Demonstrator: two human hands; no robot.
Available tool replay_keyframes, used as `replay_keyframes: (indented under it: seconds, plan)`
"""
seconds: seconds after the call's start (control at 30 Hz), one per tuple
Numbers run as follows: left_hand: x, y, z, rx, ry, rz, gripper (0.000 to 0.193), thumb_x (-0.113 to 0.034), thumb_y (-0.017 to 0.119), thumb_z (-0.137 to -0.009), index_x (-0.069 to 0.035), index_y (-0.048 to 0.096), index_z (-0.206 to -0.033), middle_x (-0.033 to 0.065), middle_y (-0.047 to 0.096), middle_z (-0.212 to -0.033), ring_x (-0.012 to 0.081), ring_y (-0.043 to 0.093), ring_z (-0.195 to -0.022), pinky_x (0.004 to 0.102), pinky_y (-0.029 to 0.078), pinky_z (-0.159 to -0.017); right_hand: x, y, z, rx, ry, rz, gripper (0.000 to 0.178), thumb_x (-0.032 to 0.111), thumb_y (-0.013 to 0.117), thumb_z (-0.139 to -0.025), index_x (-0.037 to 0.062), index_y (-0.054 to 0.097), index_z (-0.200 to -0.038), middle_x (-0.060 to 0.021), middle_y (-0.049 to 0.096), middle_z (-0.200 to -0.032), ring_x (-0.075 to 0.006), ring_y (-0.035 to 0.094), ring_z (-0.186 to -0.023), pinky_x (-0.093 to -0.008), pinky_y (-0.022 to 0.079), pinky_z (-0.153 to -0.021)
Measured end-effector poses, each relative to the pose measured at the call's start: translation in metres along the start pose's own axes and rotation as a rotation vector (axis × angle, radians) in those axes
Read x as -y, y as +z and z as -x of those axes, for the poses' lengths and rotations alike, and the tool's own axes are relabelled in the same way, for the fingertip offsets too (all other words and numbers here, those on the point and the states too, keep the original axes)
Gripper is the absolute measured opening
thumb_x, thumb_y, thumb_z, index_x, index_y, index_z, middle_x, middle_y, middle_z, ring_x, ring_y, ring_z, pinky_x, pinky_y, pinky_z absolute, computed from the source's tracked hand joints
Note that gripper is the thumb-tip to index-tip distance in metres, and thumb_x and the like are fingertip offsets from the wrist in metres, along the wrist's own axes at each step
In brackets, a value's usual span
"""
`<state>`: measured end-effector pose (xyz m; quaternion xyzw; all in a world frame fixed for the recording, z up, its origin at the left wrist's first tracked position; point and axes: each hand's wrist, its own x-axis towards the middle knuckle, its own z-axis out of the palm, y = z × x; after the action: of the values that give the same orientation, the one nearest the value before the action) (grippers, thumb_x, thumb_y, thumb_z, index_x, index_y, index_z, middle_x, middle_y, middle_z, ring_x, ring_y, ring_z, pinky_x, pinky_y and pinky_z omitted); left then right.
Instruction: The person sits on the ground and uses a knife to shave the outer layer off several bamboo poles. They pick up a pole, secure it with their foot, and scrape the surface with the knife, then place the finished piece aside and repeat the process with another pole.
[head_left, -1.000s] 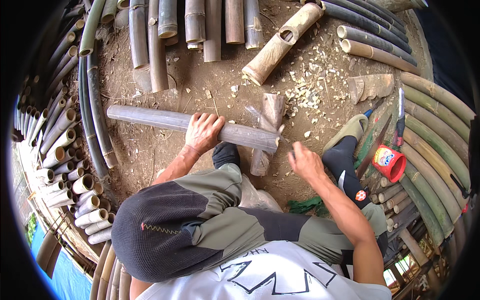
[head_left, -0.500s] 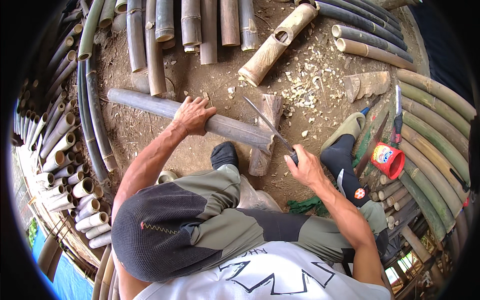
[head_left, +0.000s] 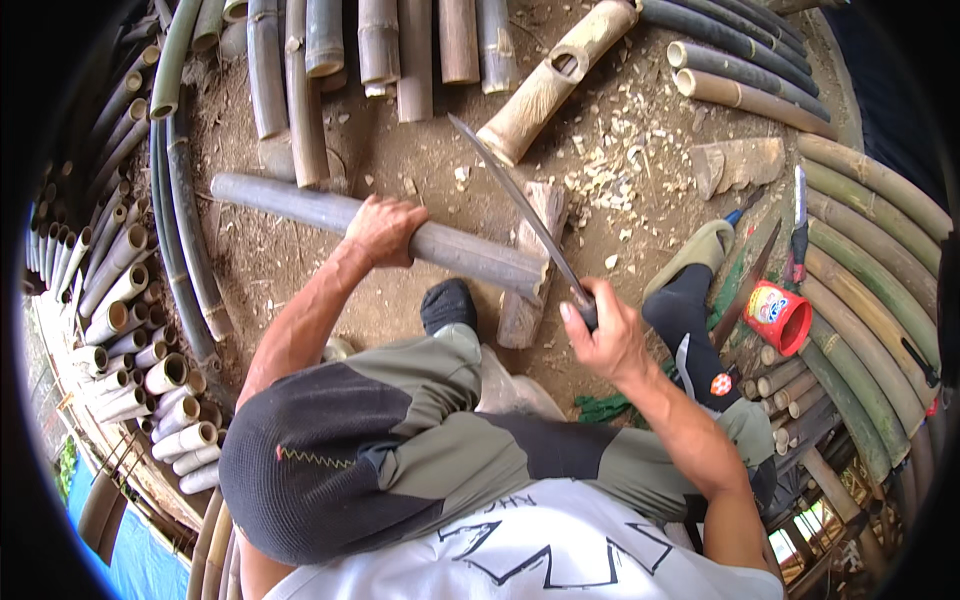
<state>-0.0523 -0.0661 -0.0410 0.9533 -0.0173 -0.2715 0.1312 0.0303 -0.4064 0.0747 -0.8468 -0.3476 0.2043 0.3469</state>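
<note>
My left hand (head_left: 384, 232) is closed around the middle of a grey bamboo pole (head_left: 470, 254), which lies slanting in front of me. The pole's right end rests across a wooden block (head_left: 520, 318) on the dirt. In my right hand (head_left: 612, 335) I grip the dark handle of a long-bladed machete (head_left: 524, 208). Its blade slants up and to the left, passing above the pole's right end; whether it touches the pole I cannot tell. My left fingertips are partly hidden behind the pole.
A bamboo piece with a cut hole (head_left: 558, 80) lies beyond the block, near scattered chips (head_left: 625, 165). On the right are a saw (head_left: 748, 275), a red tub (head_left: 778, 317), a wood chunk (head_left: 738, 166) and stacked bamboo (head_left: 870, 330). Cut bamboo tubes (head_left: 170, 375) pile up on the left.
The machete has come up a little, its tip moving left and farther away. My right hand has turned slightly. The left hand stays on the bamboo pole.
</note>
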Motion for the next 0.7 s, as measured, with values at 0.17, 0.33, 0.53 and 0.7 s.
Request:
replay_keyframes:
  seconds: [0.17, 0.33, 0.53, 0.7]
  plan:
    - [-0.001, -0.004, -0.005, 0.007, 0.001, -0.015, 0.047, -0.021, 0.081, -0.06, -0.018, 0.062, -0.103, 0.0038, 0.068, -0.098, 0.0255, 0.065, -0.1, 0.0428, 0.049, -0.088, -0.074, 0.034, 0.021, 0.26, 0.175, 0.302, 0.028, 0.025, 0.061, -0.097, -0.0016, 0.053, -0.103, -0.0219, 0.066, -0.075, -0.0335, 0.069, -0.061, -0.0433, 0.056, -0.055]
    - [0.001, 0.029, 0.009, -0.144, 0.031, -0.048, 0.043, -0.02, 0.08, -0.062, -0.017, 0.062, -0.101, 0.0049, 0.067, -0.096, 0.0259, 0.066, -0.097, 0.0442, 0.049, -0.085, -0.023, 0.014, 0.001, 0.123, 0.156, -0.016, 0.033, 0.031, 0.062, -0.097, -0.0001, 0.053, -0.105, -0.0193, 0.065, -0.073, -0.0362, 0.069, -0.063, -0.0437, 0.055, -0.055]
    - [-0.004, 0.033, 0.011, -0.424, 0.033, -0.072, 0.044, -0.018, 0.078, -0.065, -0.017, 0.062, -0.105, 0.0033, 0.064, -0.095, 0.0258, 0.064, -0.097, 0.0453, 0.044, -0.09, -0.069, 0.029, 0.016, 0.15, 0.136, 0.139, 0.028, 0.026, 0.061, -0.097, 0.0005, 0.054, -0.105, -0.0166, 0.066, -0.073, -0.0359, 0.069, -0.06, -0.0432, 0.055, -0.054]
    - [-0.004, 0.039, 0.013, -0.463, 0.024, -0.056, 0.049, -0.022, 0.08, -0.064, -0.017, 0.06, -0.109, 0.0028, 0.062, -0.095, 0.0243, 0.062, -0.097, 0.0445, 0.041, -0.093, -0.011, 0.007, -0.005, 0.065, 0.098, -0.019, 0.03, 0.028, 0.061, -0.097, 0.0002, 0.054, -0.106, -0.0192, 0.066, -0.075, -0.0365, 0.069, -0.062, -0.0448, 0.055, -0.055]
